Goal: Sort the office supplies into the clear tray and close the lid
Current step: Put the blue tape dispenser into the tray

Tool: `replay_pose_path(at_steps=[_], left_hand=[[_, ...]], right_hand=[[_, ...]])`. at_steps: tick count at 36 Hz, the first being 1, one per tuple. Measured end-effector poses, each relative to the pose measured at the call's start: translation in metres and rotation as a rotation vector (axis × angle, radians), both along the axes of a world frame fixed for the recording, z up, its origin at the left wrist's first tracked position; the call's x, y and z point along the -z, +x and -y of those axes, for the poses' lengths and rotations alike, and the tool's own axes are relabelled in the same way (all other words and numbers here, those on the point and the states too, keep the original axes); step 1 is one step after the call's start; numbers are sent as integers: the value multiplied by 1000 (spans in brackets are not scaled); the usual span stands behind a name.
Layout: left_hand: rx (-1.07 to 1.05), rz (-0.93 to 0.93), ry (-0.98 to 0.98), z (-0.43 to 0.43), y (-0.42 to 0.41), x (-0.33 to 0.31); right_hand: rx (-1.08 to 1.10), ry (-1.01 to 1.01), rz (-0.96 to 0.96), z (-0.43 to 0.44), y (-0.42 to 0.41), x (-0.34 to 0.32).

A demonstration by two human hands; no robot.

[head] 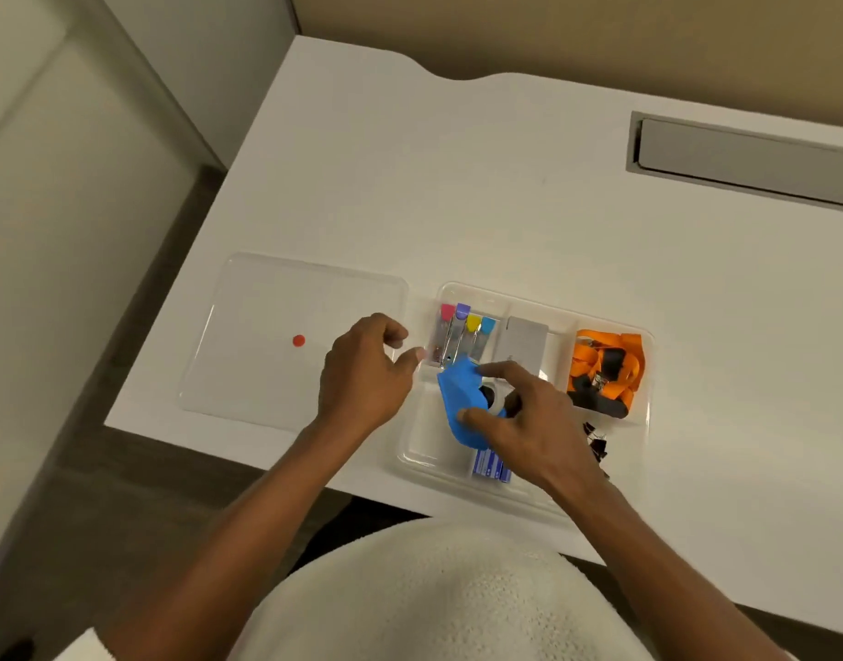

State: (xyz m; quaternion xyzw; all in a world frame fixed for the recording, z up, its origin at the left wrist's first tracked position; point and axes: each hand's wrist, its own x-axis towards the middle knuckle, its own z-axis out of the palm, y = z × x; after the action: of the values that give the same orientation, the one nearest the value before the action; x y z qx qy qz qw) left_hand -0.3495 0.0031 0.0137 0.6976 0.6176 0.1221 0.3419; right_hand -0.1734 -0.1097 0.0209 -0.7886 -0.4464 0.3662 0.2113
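A clear compartment tray (648,374) lies near the desk's front edge. In it are several staple strips with coloured caps (462,333), a grey box (524,343), an orange lanyard (605,367), black binder clips (596,441) and a blue-labelled box (491,465). My right hand (529,422) grips a blue tape dispenser (460,398) over the tray's front left compartment. My left hand (367,374) hovers at the tray's left edge, fingers loosely curled, holding nothing. The clear lid (247,336), marked with a red dot (298,340), lies flat to the left of the tray.
The white desk (457,183) has a grey cable slot (743,159) at the back right. Its left edge drops to the floor beside a cabinet (52,231). A white-clothed lap (433,598) lies below the front edge.
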Motion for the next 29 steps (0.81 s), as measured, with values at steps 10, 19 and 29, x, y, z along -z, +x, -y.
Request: replay_pose_path(at_steps=[10, 19, 29], left_hand=[[70, 12, -275, 15, -27, 46], [140, -65, -252, 14, -26, 54], [99, -64, -267, 7, -37, 53]], right_hand=[[-211, -119, 300, -9, -52, 20], [-446, -200, 573, -7, -76, 44], [-392, -122, 521, -6, -61, 35]])
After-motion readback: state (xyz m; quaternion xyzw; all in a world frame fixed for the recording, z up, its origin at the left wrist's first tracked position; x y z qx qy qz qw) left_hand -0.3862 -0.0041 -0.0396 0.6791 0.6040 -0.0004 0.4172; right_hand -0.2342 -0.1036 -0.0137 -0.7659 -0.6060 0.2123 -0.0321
